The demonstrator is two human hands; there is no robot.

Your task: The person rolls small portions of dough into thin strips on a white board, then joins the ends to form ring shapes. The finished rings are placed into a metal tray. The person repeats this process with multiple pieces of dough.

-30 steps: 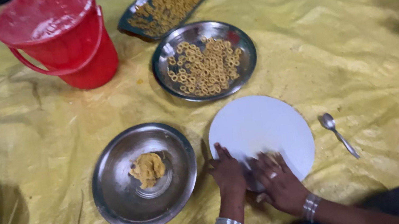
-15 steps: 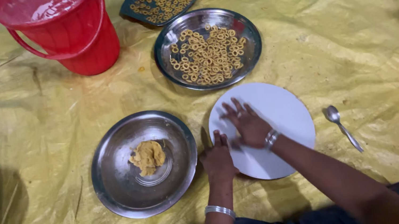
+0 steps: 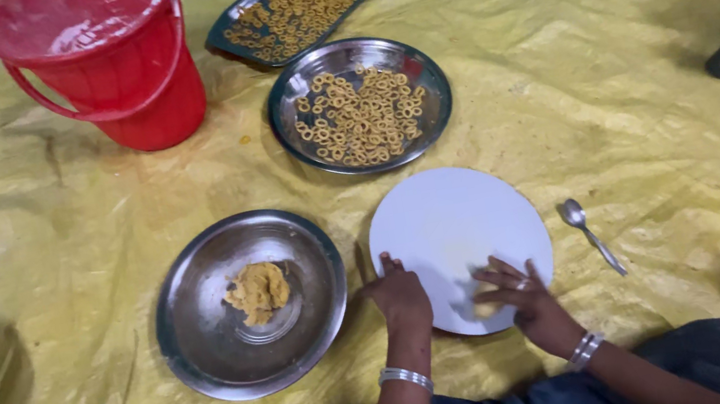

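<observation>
I see my right hand [image 3: 525,301] flat on the near edge of the white round board [image 3: 460,244], fingers [image 3: 494,272] stretched forward and spread, pressing on a small bit of yellow dough [image 3: 485,308] that is blurred under them — nothing is gripped. My left hand [image 3: 399,298] sits at the board's left rim, fingers curled loosely against the edge; I cannot tell whether they clasp it or only touch it.

Just left of the left fingers is a steel plate [image 3: 210,354] with a lump of dough [image 3: 258,290] in its middle. To the right of the right fingers, near but apart from the board, lies a spoon [image 3: 587,232]. Beyond the fingers, past the board's far edge, a steel bowl [image 3: 431,102] holds small dough rings (pale yellow), and farther off a tray [image 3: 226,44] holds more. A red bucket [image 3: 113,68] stands far left — everything rests on a yellow sheet [image 3: 638,116] spread on the floor.
</observation>
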